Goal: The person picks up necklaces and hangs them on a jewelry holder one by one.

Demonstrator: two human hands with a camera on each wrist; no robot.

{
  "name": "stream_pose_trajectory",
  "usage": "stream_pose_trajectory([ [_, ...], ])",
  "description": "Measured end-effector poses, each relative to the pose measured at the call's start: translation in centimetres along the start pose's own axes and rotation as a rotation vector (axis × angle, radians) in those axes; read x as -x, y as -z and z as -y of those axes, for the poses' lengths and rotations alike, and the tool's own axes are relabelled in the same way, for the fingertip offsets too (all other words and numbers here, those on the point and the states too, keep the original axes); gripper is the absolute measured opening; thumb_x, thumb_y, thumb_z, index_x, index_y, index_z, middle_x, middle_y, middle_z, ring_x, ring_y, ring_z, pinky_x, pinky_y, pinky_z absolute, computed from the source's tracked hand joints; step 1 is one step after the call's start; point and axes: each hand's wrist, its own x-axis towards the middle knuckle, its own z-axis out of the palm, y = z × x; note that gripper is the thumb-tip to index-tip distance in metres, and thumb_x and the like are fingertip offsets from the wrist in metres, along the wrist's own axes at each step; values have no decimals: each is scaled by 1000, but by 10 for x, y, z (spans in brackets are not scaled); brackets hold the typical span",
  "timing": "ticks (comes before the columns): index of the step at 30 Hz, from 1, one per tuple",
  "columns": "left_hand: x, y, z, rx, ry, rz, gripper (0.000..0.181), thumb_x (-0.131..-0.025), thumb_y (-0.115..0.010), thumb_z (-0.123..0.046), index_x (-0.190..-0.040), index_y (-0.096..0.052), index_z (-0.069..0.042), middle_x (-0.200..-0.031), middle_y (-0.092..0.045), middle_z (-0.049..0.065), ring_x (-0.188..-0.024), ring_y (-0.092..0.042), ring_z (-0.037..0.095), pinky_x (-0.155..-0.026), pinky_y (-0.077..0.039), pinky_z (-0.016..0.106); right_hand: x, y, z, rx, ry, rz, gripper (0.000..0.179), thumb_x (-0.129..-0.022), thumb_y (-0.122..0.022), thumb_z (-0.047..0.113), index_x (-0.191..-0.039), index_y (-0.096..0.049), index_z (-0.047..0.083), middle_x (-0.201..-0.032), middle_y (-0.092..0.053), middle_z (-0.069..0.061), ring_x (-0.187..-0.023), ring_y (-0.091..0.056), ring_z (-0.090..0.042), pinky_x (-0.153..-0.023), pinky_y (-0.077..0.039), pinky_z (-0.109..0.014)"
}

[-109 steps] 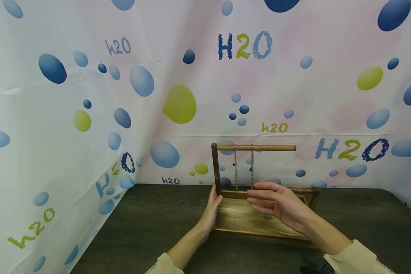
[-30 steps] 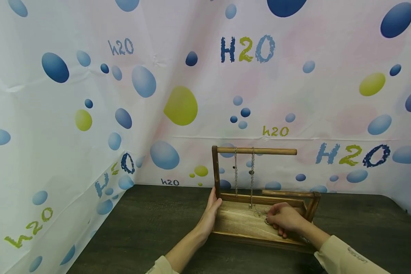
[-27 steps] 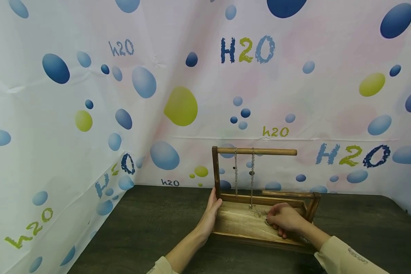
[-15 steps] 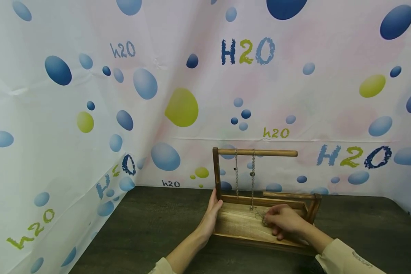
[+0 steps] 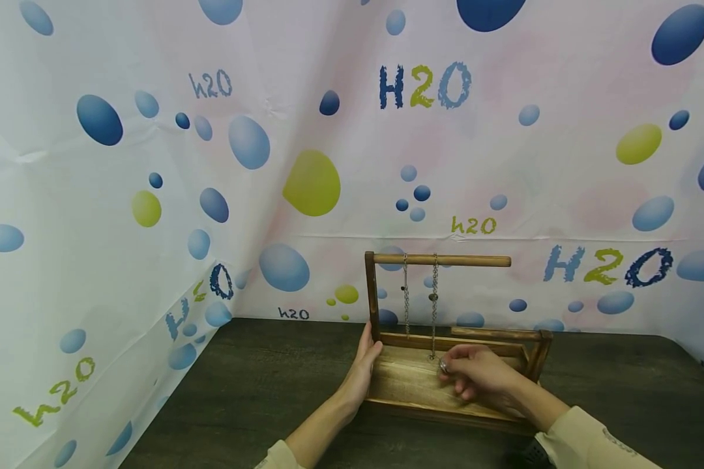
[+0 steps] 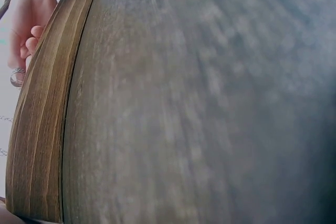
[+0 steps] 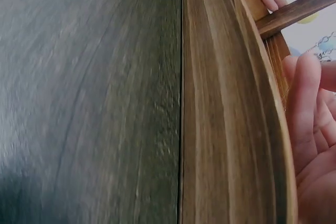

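**Stand with chains, and trinket in hand**

Item: one stand, wooden, with a tray base; on your worktop, which is dark and wood-grained.

Upper bar: round, carried by a post at the stand's left end; its right end is free.

Left chain: hung from your upper bar, near the post, with a small dark bead.

Right chain: hung just beside the first and reaching lower, down before the tray floor.

Lower bar: low along the back, joined to a short post at the right end.

Trinket: small, silvery, rounded; pinched at the fingertips of your right hand, over the tray, just beside the lower end of the right chain. Fine detail too small to tell.

Left hand: yours, holding the stand's left end, thumb and fingers about the post's foot.

Backdrop: white, printed with blue and green bubbles and "H2O" lettering.

Sleeves: yours, cream.
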Motion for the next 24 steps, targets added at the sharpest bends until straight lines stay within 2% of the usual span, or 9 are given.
stream_pose_trajectory([
  [3,0,0,0,0,0,2,74,-109,-31,-46,-162,9,-14,-166,14,16,-151,6,41,-114,3,68,0,-3,2,-45,-7,7,35,-100,-60,16,-123,-56,-10,-99,-73,-15,-57,-61,-6,-52,-53,-21],
  [8,0,0,-1,-2,4,3,74,-109,-31,-46,-162,9,-15,-166,14,16,-151,4,41,-114,2,68,1,-7,4,-106,4,63,43,-100,-59,14,-133,-50,-13,-104,-72,-19,-58,-61,-5,-53,-53,-20],
  [12,0,0,-2,-2,6,-2,74,-109,-31,-47,-162,9,-15,-166,14,16,-151,4,41,-115,2,67,-1,-12,8,-99,42,87,48,-101,-59,16,-138,-47,-12,-104,-71,-20,-58,-61,-5,-53,-53,-20],
  [24,0,-1,-3,2,15,-14,76,-108,-32,-47,-162,9,-13,-166,12,17,-151,3,41,-115,1,67,-4,-28,22,-108,84,157,50,-102,-55,14,-145,-41,-9,-107,-69,-20,-58,-61,-5,-53,-54,-21],
])
